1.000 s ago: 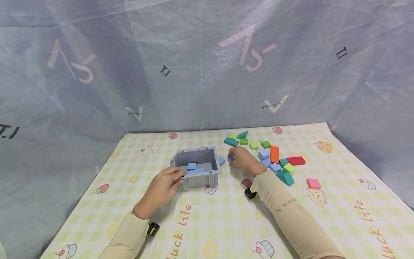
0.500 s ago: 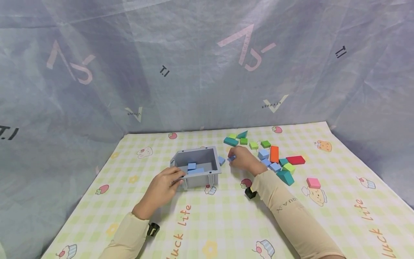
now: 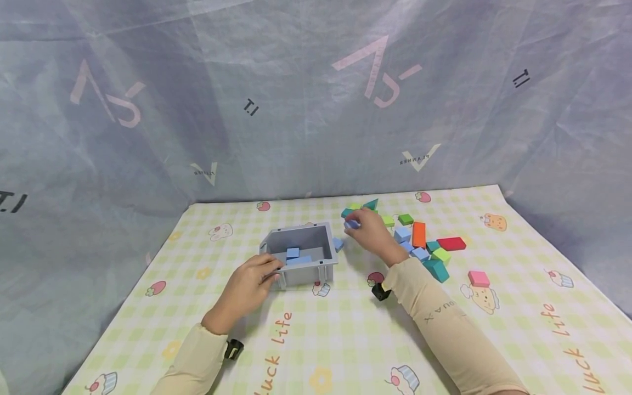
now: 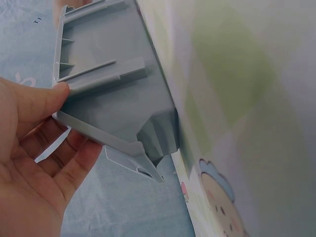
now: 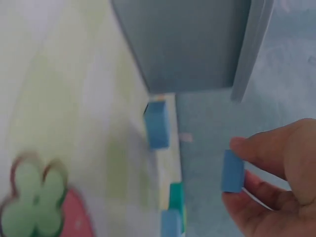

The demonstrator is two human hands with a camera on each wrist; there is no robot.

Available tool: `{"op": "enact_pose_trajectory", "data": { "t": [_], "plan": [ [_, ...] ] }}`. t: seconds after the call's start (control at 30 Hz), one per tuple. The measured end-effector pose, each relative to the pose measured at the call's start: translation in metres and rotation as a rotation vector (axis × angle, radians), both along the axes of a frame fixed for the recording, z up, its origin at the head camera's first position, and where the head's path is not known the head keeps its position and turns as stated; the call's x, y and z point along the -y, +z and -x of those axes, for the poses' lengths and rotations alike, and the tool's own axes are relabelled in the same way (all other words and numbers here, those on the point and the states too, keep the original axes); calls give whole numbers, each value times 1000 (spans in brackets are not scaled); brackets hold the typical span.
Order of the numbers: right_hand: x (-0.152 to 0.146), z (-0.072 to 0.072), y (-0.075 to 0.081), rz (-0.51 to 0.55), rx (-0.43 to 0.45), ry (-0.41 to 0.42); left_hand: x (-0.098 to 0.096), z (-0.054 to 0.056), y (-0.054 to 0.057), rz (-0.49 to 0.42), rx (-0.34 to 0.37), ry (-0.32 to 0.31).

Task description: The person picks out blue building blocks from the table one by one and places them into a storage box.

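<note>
A grey plastic bin (image 3: 302, 275) stands on the checked tablecloth with several blue blocks (image 3: 299, 260) inside. My left hand (image 3: 250, 285) grips its near left rim; in the left wrist view the thumb lies on the outer wall and the other fingers are behind the rim (image 4: 106, 139). Right of the bin, my right hand (image 3: 371, 235) pinches a small blue block (image 5: 233, 171) between thumb and fingertips, held above the cloth. Another blue block (image 3: 338, 244) lies close against the bin's right side.
Loose blocks spread to the right: an orange one (image 3: 418, 235), a red one (image 3: 451, 244), a pink one (image 3: 478, 278), a teal wedge (image 3: 436, 270) and several blue and green ones. More teal and green blocks lie behind my right hand. A grey-blue curtain (image 3: 306, 120) hangs behind the table.
My right hand has lifted the blue block off the cloth, moving slightly up and away. The left hand and the bin have stayed in place.
</note>
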State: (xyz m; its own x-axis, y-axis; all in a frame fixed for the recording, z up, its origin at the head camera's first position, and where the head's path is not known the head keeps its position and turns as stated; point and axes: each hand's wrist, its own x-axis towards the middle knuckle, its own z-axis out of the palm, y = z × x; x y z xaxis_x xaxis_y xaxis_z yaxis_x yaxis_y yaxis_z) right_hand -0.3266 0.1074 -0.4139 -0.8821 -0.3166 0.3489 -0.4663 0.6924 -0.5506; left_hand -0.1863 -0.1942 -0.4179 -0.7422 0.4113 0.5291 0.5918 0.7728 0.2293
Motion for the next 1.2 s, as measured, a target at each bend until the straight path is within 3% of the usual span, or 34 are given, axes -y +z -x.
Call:
{"op": "enact_pose_trajectory", "data": {
  "t": [0.13, 0.5, 0.87, 1.2],
  "plan": [
    [11, -11, 10, 87, -79, 21, 1, 1, 0, 2, -5, -4],
    [41, -40, 25, 195, -139, 187, 0, 3, 2, 9, -11, -20],
    [64, -59, 19, 73, -164, 341, 1, 1, 2, 20, -13, -13],
    [70, -67, 17, -52, -156, 411, 1, 2, 1, 21, -16, -27]
  ]
}}
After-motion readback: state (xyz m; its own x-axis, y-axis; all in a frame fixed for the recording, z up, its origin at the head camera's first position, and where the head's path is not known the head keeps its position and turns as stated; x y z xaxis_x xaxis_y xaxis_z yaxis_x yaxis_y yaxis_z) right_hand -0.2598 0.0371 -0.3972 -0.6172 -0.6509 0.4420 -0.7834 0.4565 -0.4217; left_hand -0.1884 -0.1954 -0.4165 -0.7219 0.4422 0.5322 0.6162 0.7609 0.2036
